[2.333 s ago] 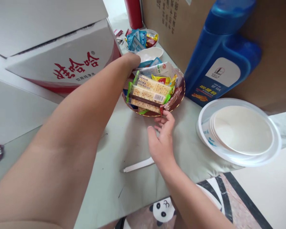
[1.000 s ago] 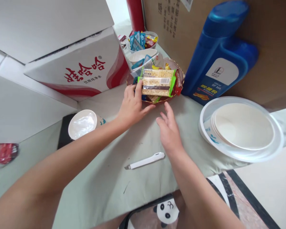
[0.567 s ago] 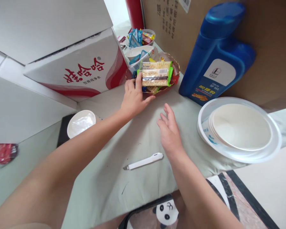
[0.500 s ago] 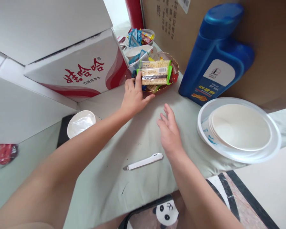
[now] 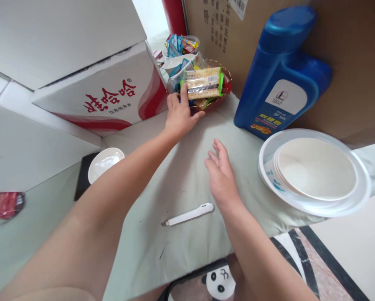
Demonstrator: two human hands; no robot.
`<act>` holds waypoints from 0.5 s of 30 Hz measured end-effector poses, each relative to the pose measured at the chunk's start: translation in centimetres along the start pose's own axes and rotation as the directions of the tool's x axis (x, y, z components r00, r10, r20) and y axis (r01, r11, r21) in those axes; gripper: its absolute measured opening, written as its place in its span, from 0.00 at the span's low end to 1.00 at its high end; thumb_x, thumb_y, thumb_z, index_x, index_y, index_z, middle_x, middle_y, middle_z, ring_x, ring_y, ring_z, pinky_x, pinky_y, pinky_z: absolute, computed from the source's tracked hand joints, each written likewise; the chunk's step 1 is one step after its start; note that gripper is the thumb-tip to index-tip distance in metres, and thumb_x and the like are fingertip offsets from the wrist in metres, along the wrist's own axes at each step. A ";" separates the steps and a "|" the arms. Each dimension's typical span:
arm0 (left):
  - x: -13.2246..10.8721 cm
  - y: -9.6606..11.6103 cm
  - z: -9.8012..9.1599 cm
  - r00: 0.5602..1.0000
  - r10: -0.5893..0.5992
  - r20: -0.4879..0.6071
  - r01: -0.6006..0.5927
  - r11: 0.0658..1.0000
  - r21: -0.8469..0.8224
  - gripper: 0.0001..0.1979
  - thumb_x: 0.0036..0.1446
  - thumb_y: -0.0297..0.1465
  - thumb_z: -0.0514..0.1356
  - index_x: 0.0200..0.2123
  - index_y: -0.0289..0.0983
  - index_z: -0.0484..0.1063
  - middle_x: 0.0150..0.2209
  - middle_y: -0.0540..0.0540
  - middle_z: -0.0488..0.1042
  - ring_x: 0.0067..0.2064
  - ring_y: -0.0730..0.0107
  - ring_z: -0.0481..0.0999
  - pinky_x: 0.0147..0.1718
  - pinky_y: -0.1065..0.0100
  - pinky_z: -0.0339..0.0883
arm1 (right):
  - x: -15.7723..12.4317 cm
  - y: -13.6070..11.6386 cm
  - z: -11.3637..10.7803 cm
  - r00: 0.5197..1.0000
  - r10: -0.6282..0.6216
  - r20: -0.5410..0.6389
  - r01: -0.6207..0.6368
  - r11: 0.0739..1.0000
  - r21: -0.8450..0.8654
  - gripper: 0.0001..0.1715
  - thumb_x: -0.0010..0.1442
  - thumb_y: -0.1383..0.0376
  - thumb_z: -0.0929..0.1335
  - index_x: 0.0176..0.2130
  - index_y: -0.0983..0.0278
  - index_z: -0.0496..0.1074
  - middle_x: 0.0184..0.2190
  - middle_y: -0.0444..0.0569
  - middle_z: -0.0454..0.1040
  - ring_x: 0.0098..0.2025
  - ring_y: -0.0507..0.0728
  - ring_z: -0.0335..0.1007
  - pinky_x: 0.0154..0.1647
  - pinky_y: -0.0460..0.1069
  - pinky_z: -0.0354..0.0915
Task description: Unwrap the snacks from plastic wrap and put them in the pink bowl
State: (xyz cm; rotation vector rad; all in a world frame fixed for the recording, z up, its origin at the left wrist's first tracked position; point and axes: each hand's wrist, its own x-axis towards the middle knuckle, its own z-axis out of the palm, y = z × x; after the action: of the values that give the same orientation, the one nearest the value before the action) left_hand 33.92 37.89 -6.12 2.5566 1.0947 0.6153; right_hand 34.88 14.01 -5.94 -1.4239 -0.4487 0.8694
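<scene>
A gold-rimmed bowl of snacks stands at the back of the cloth-covered table, with a clear-wrapped biscuit pack with green ends on top. My left hand is at the bowl's near left edge, fingers spread, its index fingertip at the pack's left end; it grips nothing. My right hand hovers over the middle of the table with fingers apart and holds nothing. Below and left of it, a white utility knife lies on the cloth, its blade end pointing left.
White cartons stand at the left, with a small white bowl before them. A blue bottle stands at the right before a brown carton. Paper bowls sit in a plastic basin. Another snack tub is behind.
The snack bowl and the biscuit pack sit slightly farther up and left in view, and my left hand has moved slightly up with them. My right hand has barely moved.
</scene>
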 end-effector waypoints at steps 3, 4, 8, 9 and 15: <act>1.7 -0.8 0.2 1.000 -0.003 0.001 0.003 1.000 -0.015 0.53 0.50 0.50 0.69 0.74 0.48 0.49 0.65 0.33 0.60 0.71 0.33 0.51 0.70 0.35 0.44 | 0.0 -0.1 0.0 1.000 0.011 0.001 -0.011 1.000 0.009 0.39 0.63 0.59 0.65 0.70 0.54 0.58 0.75 0.52 0.57 0.73 0.63 0.61 0.74 0.68 0.56; 2.4 -1.2 0.4 1.000 0.002 -0.010 -0.003 1.000 -0.020 0.53 0.49 0.50 0.69 0.74 0.49 0.50 0.65 0.34 0.61 0.71 0.34 0.51 0.70 0.36 0.46 | -0.1 -0.2 0.0 1.000 0.017 -0.001 -0.017 1.000 0.012 0.39 0.62 0.59 0.65 0.70 0.54 0.58 0.75 0.52 0.57 0.73 0.63 0.61 0.74 0.68 0.56; 4.8 -1.9 1.3 0.999 -0.029 -0.042 0.029 1.000 -0.012 0.55 0.48 0.49 0.71 0.74 0.48 0.49 0.64 0.34 0.61 0.71 0.34 0.50 0.70 0.37 0.49 | -0.2 -0.3 0.0 1.000 0.025 0.001 -0.025 1.000 0.012 0.38 0.62 0.59 0.65 0.69 0.54 0.59 0.74 0.52 0.58 0.73 0.63 0.61 0.74 0.68 0.56; 5.2 -1.8 1.4 0.998 -0.056 -0.040 0.056 0.998 -0.001 0.56 0.48 0.49 0.71 0.75 0.47 0.48 0.65 0.34 0.61 0.72 0.35 0.50 0.70 0.37 0.48 | -0.2 -0.4 0.0 1.000 0.023 0.004 -0.023 1.000 0.013 0.37 0.62 0.58 0.65 0.69 0.54 0.59 0.74 0.52 0.58 0.73 0.63 0.61 0.74 0.68 0.56; 7.2 -1.1 0.6 0.982 -0.178 0.055 0.174 0.982 0.080 0.61 0.49 0.48 0.72 0.76 0.42 0.40 0.69 0.34 0.53 0.74 0.40 0.42 0.72 0.39 0.41 | 0.0 -0.6 -0.3 1.000 0.026 0.000 -0.026 1.000 0.007 0.36 0.63 0.59 0.65 0.68 0.55 0.60 0.74 0.53 0.58 0.72 0.63 0.62 0.74 0.67 0.56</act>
State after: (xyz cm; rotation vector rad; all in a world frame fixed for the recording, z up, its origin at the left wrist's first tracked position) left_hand 38.02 43.89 -5.17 2.4867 1.3278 0.4554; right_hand 35.23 13.84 -5.39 -1.4257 -0.4275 0.8914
